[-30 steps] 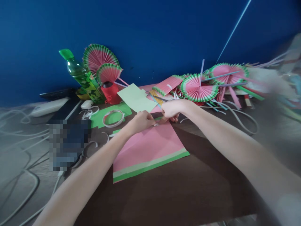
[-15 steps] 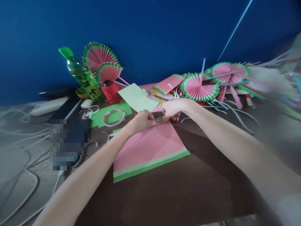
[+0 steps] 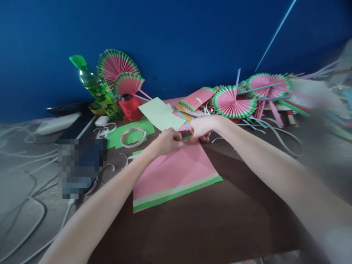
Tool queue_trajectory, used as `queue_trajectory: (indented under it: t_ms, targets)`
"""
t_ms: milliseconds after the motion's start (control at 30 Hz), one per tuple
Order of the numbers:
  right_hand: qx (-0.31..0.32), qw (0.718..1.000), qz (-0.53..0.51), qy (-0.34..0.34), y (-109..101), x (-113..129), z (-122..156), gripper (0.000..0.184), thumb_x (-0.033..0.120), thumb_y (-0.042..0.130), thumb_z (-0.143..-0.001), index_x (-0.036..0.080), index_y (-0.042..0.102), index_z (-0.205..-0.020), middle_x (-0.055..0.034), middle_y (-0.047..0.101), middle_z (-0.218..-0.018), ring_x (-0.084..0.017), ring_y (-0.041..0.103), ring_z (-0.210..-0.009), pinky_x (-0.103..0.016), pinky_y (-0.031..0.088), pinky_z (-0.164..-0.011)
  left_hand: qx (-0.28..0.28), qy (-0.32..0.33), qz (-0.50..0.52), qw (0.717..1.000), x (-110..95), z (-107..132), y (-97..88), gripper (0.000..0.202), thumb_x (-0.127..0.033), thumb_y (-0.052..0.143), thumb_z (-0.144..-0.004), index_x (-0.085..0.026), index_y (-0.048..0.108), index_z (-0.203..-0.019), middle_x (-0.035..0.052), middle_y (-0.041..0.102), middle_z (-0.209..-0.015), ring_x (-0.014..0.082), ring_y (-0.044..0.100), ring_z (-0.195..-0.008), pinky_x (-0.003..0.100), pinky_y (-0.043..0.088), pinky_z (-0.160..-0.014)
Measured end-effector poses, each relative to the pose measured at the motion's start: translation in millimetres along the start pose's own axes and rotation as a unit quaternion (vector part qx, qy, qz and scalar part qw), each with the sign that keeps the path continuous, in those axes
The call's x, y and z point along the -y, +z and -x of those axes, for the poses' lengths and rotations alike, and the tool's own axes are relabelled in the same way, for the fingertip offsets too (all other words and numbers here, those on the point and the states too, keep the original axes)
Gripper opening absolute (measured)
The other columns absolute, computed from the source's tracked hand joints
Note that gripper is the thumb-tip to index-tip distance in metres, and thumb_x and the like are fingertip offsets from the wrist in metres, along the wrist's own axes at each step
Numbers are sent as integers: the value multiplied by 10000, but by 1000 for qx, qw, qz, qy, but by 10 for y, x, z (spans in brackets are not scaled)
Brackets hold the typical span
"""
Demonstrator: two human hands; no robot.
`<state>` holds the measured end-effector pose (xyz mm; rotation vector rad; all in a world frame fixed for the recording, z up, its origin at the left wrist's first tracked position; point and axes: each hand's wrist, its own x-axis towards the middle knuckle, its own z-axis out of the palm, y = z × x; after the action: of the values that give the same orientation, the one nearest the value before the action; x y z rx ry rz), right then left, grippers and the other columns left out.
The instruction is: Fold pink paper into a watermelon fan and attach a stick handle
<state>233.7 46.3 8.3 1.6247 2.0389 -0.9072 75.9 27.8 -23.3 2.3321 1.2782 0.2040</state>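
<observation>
A pink sheet of paper (image 3: 176, 168) with a pale green and a green stripe along its near edge lies flat on the dark table. My left hand (image 3: 169, 143) is closed at the sheet's far edge, fingers pinched together. Beside it, my right hand (image 3: 202, 128) is curled, its thumb and fingertips pressed down close to the left fingertips. A small pale bit shows between the hands, too small to name. Just behind the right hand are a pale green sheet (image 3: 162, 115) and a dark, blade-like strip, partly hidden.
A roll of white tape (image 3: 133, 137) rests on green paper (image 3: 114, 132) to the left. Behind stand a green bottle (image 3: 96, 86), a red pouch (image 3: 129, 108) and pleated pink-and-green fans (image 3: 118, 66). More fans (image 3: 233, 102) and paper strips lie right. Cables (image 3: 35, 205) and a pixelated dark device (image 3: 84, 165) are left.
Both hands stay in almost the same place at the far edge of the pink sheet. The view has shifted very slightly.
</observation>
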Motion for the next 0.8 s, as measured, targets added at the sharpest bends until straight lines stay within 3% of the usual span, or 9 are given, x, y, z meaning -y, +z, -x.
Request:
queue_trajectory:
  t_ms: [367, 633, 800]
  targets:
    - [0, 1000, 8, -6, 0, -9, -14, 500, 575, 659, -591, 98, 585, -721, -31, 586, -556, -150, 601, -531, -244, 480, -510, -23, -27, -47, 998, -49, 4, 47, 110, -224, 507, -679, -160, 566, -612, 38, 507, -806, 149, 491, -742, 264, 398, -700]
    - [5, 1000, 16, -7, -2, 5, 6, 511, 585, 647, -603, 92, 585, -722, -38, 583, -565, -141, 580, -501, -248, 464, -490, -32, -68, -24, 997, 24, 14, 14, 259, -388, 595, -644, -176, 463, -578, 10, 501, -655, 123, 460, -583, 238, 321, -523]
    - [3, 1000, 8, 5, -6, 22, 47, 487, 565, 645, -627, 93, 589, -735, -39, 581, -567, -141, 580, -512, -248, 461, -495, -14, -86, -6, 996, 89, 22, -113, 193, -314, 606, -634, -180, 471, -603, -26, 492, -592, 107, 432, -551, 225, 291, -497]
